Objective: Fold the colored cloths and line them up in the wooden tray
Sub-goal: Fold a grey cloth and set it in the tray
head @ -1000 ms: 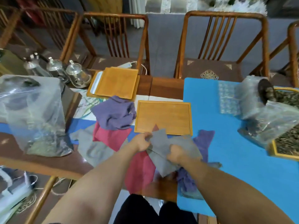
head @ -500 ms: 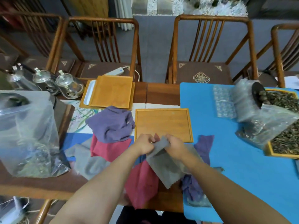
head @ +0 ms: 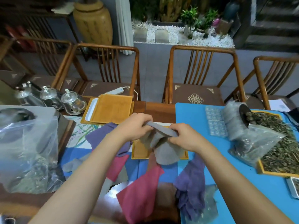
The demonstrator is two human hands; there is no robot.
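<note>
While both fingers pinch it, grey cloth hangs below

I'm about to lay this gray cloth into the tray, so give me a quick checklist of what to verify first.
1. Both hands hold the gray cloth: ok, left hand and right hand grip its top edge.
2. Cloth folded flat: not ok, it hangs bunched and loose.
3. Cloth over the wooden tray: ok.
4. Tray floor free of other cloths: cannot tell, hands and cloth hide most of it.
5. Other cloths waiting: ok, red cloth and purple cloth lie unfolded nearby.
</note>
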